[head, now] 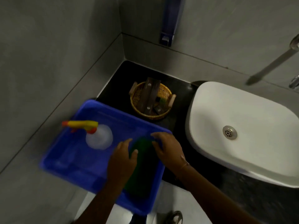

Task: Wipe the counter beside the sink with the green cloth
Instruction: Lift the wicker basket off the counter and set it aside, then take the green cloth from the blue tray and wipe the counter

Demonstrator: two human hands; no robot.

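A dark green cloth (pixel 142 168) lies folded in the right part of a blue plastic tray (pixel 77 160). My left hand (pixel 123 157) hovers over the cloth's left edge with fingers spread. My right hand (pixel 168 147) is over the cloth's upper right corner, fingers curled near the tray rim, apparently holding nothing. The black counter (pixel 179 101) runs from the tray to the white sink basin (pixel 242 110) on the right. The tray overhangs the counter's front edge.
A clear spray bottle (pixel 98 138) with a yellow and orange trigger stands in the tray's left part. A wicker basket (pixel 151 101) holding dark wooden pieces sits on the counter behind the tray. Grey walls close the corner; a tap (pixel 275 62) reaches over the sink.
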